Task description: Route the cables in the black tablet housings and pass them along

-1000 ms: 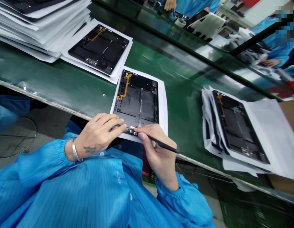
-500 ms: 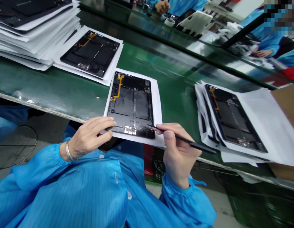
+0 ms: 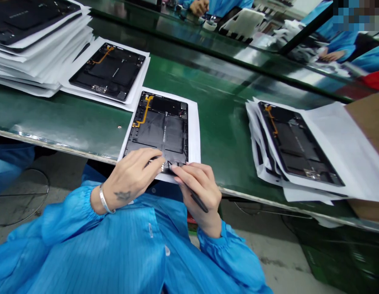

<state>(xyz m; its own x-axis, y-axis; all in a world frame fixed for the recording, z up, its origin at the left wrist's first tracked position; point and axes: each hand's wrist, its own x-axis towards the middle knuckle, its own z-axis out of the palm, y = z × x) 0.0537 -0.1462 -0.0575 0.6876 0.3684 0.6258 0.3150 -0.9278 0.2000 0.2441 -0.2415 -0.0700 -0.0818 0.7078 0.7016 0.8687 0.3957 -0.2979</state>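
Note:
An opened black tablet shell (image 3: 152, 132), with an orange flex cable (image 3: 142, 118) along its left side, lies on a white paper sheet (image 3: 193, 126) in front of me. My left hand (image 3: 134, 173) rests over the shell's near edge, its fingers extended toward the small circuit board (image 3: 162, 167) there and partly covering it. In my right hand (image 3: 203, 192) is a pair of black tweezers (image 3: 199, 202), held like a pen. Their tip points down at the shell just right of that board. The fingers of both hands are close together but apart.
At the left stands a tall stack of tablet shells with paper sheets (image 3: 42, 67). Another shell (image 3: 108, 73) lies on paper beside it. A lower stack (image 3: 299, 143) is at the right, by a cardboard box (image 3: 368, 118). Co-workers in blue sit across the green bench (image 3: 226, 143).
My right hand has brought the tweezers left, from the shell's right corner to near the circuit board. My left hand has slid right from the left corner onto the board's edge.

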